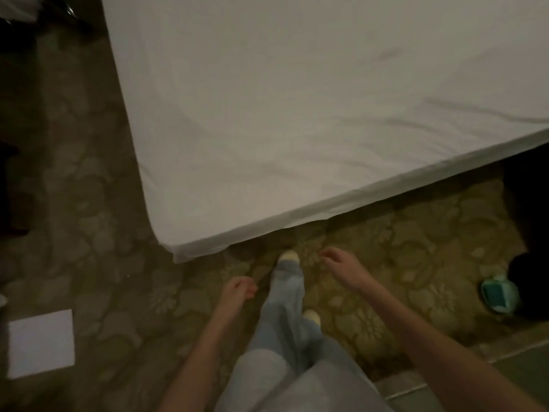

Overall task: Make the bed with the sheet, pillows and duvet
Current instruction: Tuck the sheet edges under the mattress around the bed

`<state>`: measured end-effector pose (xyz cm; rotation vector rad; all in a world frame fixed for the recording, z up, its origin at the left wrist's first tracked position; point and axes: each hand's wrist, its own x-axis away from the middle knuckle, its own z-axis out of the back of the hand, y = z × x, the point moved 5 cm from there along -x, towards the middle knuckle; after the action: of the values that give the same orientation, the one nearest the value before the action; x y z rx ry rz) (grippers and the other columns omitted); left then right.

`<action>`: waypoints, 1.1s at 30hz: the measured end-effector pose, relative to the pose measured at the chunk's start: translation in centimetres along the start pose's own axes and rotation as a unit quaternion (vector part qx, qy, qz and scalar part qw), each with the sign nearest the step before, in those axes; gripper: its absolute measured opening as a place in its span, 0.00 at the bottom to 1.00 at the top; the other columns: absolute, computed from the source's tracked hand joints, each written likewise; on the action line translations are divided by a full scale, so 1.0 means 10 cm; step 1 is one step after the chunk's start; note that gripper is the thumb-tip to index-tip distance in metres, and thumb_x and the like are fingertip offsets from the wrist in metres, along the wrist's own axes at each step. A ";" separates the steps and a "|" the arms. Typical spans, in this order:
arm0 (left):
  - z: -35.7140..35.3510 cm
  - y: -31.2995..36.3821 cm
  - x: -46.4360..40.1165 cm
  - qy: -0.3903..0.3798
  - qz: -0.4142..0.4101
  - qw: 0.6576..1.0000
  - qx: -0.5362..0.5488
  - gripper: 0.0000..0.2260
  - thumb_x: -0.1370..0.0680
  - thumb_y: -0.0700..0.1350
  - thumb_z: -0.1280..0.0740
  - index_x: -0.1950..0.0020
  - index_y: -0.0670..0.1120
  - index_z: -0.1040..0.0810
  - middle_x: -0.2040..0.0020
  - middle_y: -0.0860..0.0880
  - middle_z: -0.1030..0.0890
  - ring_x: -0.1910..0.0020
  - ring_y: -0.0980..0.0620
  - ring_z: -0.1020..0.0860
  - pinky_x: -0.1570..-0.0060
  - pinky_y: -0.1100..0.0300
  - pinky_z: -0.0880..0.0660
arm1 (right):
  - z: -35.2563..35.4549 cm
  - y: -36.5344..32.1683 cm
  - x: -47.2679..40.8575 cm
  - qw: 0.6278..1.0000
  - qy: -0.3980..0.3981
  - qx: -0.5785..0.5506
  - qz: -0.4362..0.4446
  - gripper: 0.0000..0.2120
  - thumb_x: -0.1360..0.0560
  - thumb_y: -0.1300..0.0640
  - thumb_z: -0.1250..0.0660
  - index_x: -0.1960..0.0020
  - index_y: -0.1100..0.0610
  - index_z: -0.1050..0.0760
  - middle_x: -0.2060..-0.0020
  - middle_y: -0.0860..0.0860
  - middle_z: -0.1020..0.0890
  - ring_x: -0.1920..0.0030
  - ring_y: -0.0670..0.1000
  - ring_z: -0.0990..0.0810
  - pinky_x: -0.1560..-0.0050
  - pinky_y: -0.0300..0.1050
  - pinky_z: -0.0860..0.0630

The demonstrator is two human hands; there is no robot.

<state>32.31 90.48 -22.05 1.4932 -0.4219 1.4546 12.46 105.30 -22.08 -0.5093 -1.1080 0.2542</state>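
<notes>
The white sheet (297, 114) lies smooth over the bed, its near corner (178, 257) just ahead of the person's feet. Both hands hang free above the patterned carpet (416, 248): left hand (237, 289) loosely curled, right hand (341, 267) relaxed, holding nothing. A white paper (41, 343) lies far left.

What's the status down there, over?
Both hands empty: left hand loosely curled, right hand relaxed. White sheet covers the mattress, corner looks fitted. No pillows or duvet in view. White paper on the carpet, off to the left.
</notes>
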 end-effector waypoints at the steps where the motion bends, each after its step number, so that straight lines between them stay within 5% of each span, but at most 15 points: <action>1: -0.06 0.12 -0.16 0.003 0.000 1.000 0.002 0.09 0.19 0.35 0.41 0.57 0.43 0.25 0.49 0.33 0.21 0.64 0.54 0.24 0.65 0.66 0.28 | 0.09 -0.02 -0.18 1.000 -0.003 0.021 -0.001 0.16 0.19 0.55 0.43 0.33 0.57 0.29 0.39 0.54 0.24 0.44 0.49 0.25 0.48 0.41 0.28; 8: -0.78 0.89 -1.17 -0.022 -0.014 0.999 -0.021 0.09 0.19 0.40 0.44 0.51 0.44 0.24 0.53 0.45 0.20 0.57 0.53 0.23 0.64 0.69 0.30 | 0.86 0.30 -1.40 0.994 0.073 0.018 -0.081 0.19 0.20 0.53 0.41 0.32 0.60 0.30 0.37 0.58 0.24 0.44 0.55 0.25 0.48 0.45 0.29; 11: -1.30 0.96 -1.52 -0.073 0.070 0.994 0.037 0.11 0.18 0.47 0.41 0.47 0.43 0.22 0.53 0.47 0.19 0.57 0.54 0.22 0.59 0.67 0.26 | 1.14 0.67 -1.76 0.979 0.114 -0.030 -0.164 0.26 0.20 0.45 0.42 0.33 0.65 0.31 0.36 0.62 0.26 0.38 0.61 0.26 0.40 0.50 0.30; 14: -1.83 1.03 -1.74 -0.088 0.102 0.981 0.141 0.19 0.20 0.57 0.41 0.44 0.42 0.24 0.51 0.48 0.19 0.54 0.53 0.20 0.49 0.60 0.26 | 1.38 1.03 -2.05 0.947 0.164 -0.173 -0.217 0.33 0.25 0.33 0.45 0.41 0.63 0.27 0.42 0.62 0.23 0.43 0.61 0.23 0.38 0.58 0.27; 16: -2.09 1.11 -1.81 -0.041 0.076 0.971 0.224 0.19 0.19 0.56 0.42 0.45 0.41 0.24 0.50 0.45 0.19 0.54 0.52 0.20 0.51 0.61 0.24 | 1.54 1.19 -2.22 0.929 0.211 -0.222 -0.208 0.28 0.26 0.33 0.45 0.53 0.58 0.27 0.47 0.62 0.21 0.49 0.59 0.22 0.41 0.57 0.25; 20: -2.24 1.19 -1.81 0.128 -0.014 0.954 0.270 0.16 0.18 0.47 0.42 0.54 0.38 0.22 0.61 0.45 0.19 0.67 0.57 0.21 0.66 0.69 0.24 | 1.73 1.19 -2.32 0.921 0.235 -0.270 -0.152 0.16 0.19 0.52 0.48 0.55 0.58 0.25 0.55 0.58 0.21 0.56 0.54 0.24 0.56 0.45 0.28; 26: -2.43 1.32 -1.78 0.213 0.030 0.903 0.371 0.14 0.18 0.47 0.41 0.61 0.43 0.25 0.66 0.48 0.24 0.67 0.55 0.27 0.63 0.64 0.26 | 1.93 1.31 -2.28 0.919 0.263 -0.275 -0.107 0.21 0.19 0.47 0.47 0.64 0.54 0.25 0.60 0.56 0.20 0.59 0.51 0.25 0.53 0.46 0.28; 33: -2.44 1.33 -1.71 0.313 0.010 0.899 0.307 0.15 0.19 0.41 0.41 0.66 0.44 0.28 0.69 0.48 0.29 0.72 0.57 0.31 0.69 0.67 0.32 | 2.20 1.20 -2.27 0.928 0.297 -0.225 -0.024 0.19 0.18 0.50 0.43 0.65 0.56 0.28 0.70 0.50 0.25 0.67 0.47 0.28 0.61 0.41 0.31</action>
<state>4.15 97.54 -36.84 1.3612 0.4622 2.0930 -16.50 111.42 -38.37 -0.8975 -0.5728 -0.2037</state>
